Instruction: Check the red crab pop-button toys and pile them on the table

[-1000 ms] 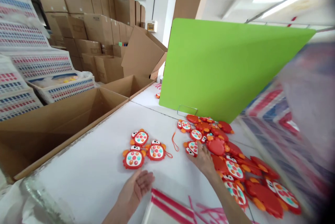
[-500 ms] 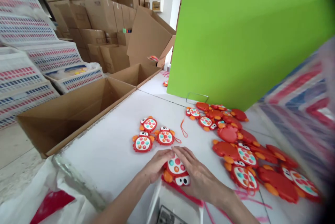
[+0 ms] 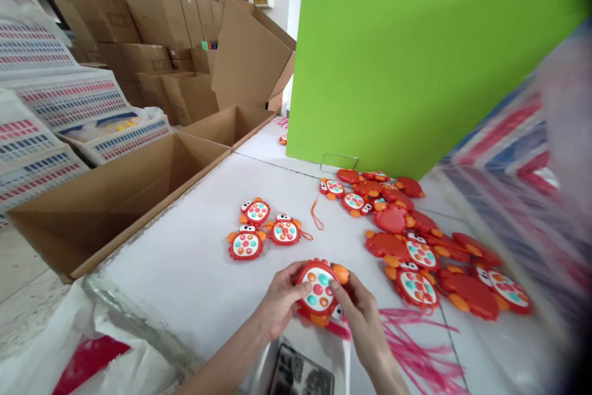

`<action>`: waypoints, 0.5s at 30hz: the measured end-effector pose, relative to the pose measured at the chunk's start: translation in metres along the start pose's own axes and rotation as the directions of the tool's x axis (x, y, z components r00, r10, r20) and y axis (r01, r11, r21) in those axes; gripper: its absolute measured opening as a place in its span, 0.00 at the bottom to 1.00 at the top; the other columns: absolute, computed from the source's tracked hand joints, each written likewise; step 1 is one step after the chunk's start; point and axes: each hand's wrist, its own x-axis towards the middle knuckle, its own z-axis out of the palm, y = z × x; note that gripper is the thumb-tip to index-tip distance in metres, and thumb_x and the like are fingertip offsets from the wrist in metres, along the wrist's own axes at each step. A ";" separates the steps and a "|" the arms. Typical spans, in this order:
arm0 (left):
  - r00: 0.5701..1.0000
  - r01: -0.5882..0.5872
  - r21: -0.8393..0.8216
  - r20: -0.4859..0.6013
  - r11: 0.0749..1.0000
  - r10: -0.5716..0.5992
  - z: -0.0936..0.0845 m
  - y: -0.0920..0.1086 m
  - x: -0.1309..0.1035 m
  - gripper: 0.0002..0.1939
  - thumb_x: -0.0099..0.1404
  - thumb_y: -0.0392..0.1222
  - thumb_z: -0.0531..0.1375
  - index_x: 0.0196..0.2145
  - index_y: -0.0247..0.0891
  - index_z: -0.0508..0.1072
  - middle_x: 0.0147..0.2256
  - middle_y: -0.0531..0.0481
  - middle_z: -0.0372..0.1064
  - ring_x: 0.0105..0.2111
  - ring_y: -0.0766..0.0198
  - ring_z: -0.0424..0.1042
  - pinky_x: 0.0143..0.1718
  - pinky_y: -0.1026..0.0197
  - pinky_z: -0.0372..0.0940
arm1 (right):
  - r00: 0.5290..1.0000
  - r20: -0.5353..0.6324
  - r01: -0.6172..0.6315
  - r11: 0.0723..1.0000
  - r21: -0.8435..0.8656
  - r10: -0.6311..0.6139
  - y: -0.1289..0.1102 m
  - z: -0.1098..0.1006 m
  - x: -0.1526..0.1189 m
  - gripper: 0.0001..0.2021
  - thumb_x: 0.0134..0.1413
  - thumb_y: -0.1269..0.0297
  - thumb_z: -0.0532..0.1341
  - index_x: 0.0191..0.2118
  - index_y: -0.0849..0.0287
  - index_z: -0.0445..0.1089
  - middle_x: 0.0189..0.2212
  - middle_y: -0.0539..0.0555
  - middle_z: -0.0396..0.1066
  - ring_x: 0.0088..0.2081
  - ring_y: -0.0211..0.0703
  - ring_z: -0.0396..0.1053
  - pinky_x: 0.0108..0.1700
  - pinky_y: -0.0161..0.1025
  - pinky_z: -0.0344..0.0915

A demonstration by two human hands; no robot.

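Observation:
Between my two hands is a red crab-shaped pop toy with a white face, coloured buttons, orange claws and googly eyes turned to the lower right. My left hand grips its left side, thumb on the buttons. On the other side, my right hand holds the eye end, its thumb also on the face. Just below the toy stands a white container with a red strip on its far edge and a dark, clear-topped part inside. Farther off, three similar crab toys lie face up together.
A heap of crab toys, some face down, spreads along the right. Pink ribbons lie at front right, an orange cord loop farther back. A green board rises behind; open cardboard boxes adjoin the left edge.
The toy has been lifted off the white container's edge and turned, its eyes swinging from the near side to the lower right. My hands have shifted from covering it to holding its sides.

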 end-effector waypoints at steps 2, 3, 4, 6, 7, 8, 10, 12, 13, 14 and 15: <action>0.999 0.004 0.088 0.039 0.996 -0.007 0.001 -0.001 -0.003 0.26 0.51 0.43 0.69 0.46 0.32 0.69 0.41 0.41 0.70 0.41 0.56 0.69 0.41 0.59 0.65 | 1.000 0.010 0.017 1.000 -0.021 -0.017 -0.003 0.001 0.000 0.16 0.50 0.52 0.61 0.37 0.61 0.69 0.29 0.52 0.73 0.32 0.44 0.69 0.33 0.36 0.66; 0.999 -0.006 0.144 0.050 0.990 -0.001 0.000 -0.001 -0.004 0.25 0.51 0.44 0.68 0.45 0.32 0.69 0.39 0.42 0.70 0.39 0.57 0.69 0.39 0.60 0.65 | 0.999 0.029 0.033 0.999 -0.035 -0.032 -0.004 0.001 0.000 0.15 0.50 0.52 0.62 0.36 0.61 0.69 0.28 0.52 0.72 0.31 0.43 0.68 0.32 0.35 0.65; 0.999 -0.015 0.204 0.052 0.979 0.004 -0.002 -0.001 -0.004 0.22 0.52 0.44 0.68 0.42 0.33 0.70 0.37 0.44 0.71 0.37 0.59 0.69 0.37 0.62 0.65 | 0.997 0.053 0.055 0.997 -0.056 -0.052 -0.004 0.002 0.000 0.15 0.51 0.53 0.61 0.36 0.60 0.69 0.27 0.51 0.72 0.30 0.42 0.68 0.31 0.34 0.65; 0.999 -0.026 0.315 0.033 0.949 0.016 -0.004 -0.002 -0.004 0.16 0.52 0.44 0.68 0.35 0.33 0.70 0.29 0.50 0.69 0.30 0.64 0.68 0.31 0.66 0.63 | 0.990 0.113 0.096 0.988 -0.118 -0.082 -0.002 0.003 -0.002 0.13 0.52 0.54 0.60 0.36 0.60 0.68 0.27 0.50 0.72 0.29 0.41 0.68 0.30 0.33 0.64; 0.999 -0.030 0.351 0.020 0.936 0.025 -0.005 -0.002 -0.003 0.14 0.52 0.43 0.68 0.32 0.33 0.70 0.26 0.52 0.67 0.27 0.67 0.67 0.28 0.68 0.62 | 0.986 0.135 0.115 0.982 -0.150 -0.095 0.000 0.003 -0.002 0.13 0.53 0.54 0.59 0.37 0.60 0.68 0.27 0.50 0.72 0.29 0.41 0.68 0.30 0.33 0.65; 1.000 -0.031 0.360 0.005 0.933 0.031 -0.006 -0.003 -0.002 0.13 0.52 0.42 0.68 0.30 0.33 0.70 0.25 0.54 0.66 0.26 0.68 0.65 0.26 0.69 0.61 | 0.983 0.146 0.133 0.975 -0.178 -0.108 0.003 0.003 -0.003 0.14 0.54 0.54 0.58 0.38 0.60 0.68 0.28 0.51 0.72 0.30 0.41 0.69 0.31 0.34 0.65; 0.995 -0.020 0.232 -0.089 0.973 0.042 -0.007 -0.005 0.002 0.13 0.50 0.39 0.69 0.30 0.32 0.70 0.24 0.53 0.67 0.25 0.67 0.66 0.26 0.68 0.62 | 0.980 0.128 0.184 0.947 -0.263 -0.155 0.013 -0.001 0.000 0.16 0.56 0.54 0.55 0.44 0.60 0.68 0.34 0.54 0.74 0.35 0.44 0.71 0.35 0.36 0.67; 0.971 -0.017 0.002 -0.238 1.000 0.017 -0.010 -0.004 0.009 0.14 0.50 0.37 0.69 0.33 0.30 0.71 0.27 0.49 0.70 0.26 0.64 0.69 0.28 0.66 0.66 | 0.965 0.054 0.253 0.852 -0.459 -0.257 0.024 -0.015 0.009 0.19 0.57 0.54 0.54 0.49 0.58 0.65 0.43 0.57 0.72 0.44 0.47 0.70 0.43 0.40 0.67; 0.952 -0.020 -0.104 -0.307 0.994 -0.013 -0.012 -0.003 0.013 0.14 0.52 0.37 0.68 0.35 0.29 0.71 0.28 0.47 0.71 0.27 0.62 0.70 0.28 0.64 0.68 | 0.951 0.014 0.262 0.777 -0.573 -0.310 0.030 -0.026 0.016 0.20 0.56 0.54 0.54 0.51 0.57 0.64 0.47 0.58 0.70 0.48 0.49 0.67 0.47 0.43 0.66; 0.932 -0.028 -0.183 -0.361 0.983 -0.040 -0.015 -0.001 0.017 0.13 0.54 0.37 0.66 0.36 0.29 0.70 0.29 0.46 0.71 0.28 0.61 0.71 0.28 0.63 0.69 | 0.934 -0.024 0.248 0.697 -0.673 -0.356 0.035 -0.038 0.025 0.20 0.55 0.55 0.55 0.52 0.57 0.64 0.50 0.59 0.67 0.52 0.51 0.64 0.51 0.46 0.63; 0.917 -0.038 -0.232 -0.395 0.972 -0.058 -0.018 0.001 0.021 0.11 0.58 0.37 0.64 0.38 0.30 0.70 0.30 0.46 0.72 0.28 0.61 0.72 0.28 0.63 0.69 | 0.922 -0.066 0.213 0.640 -0.738 -0.383 0.039 -0.051 0.034 0.20 0.53 0.57 0.56 0.51 0.57 0.64 0.52 0.61 0.65 0.55 0.53 0.61 0.53 0.50 0.61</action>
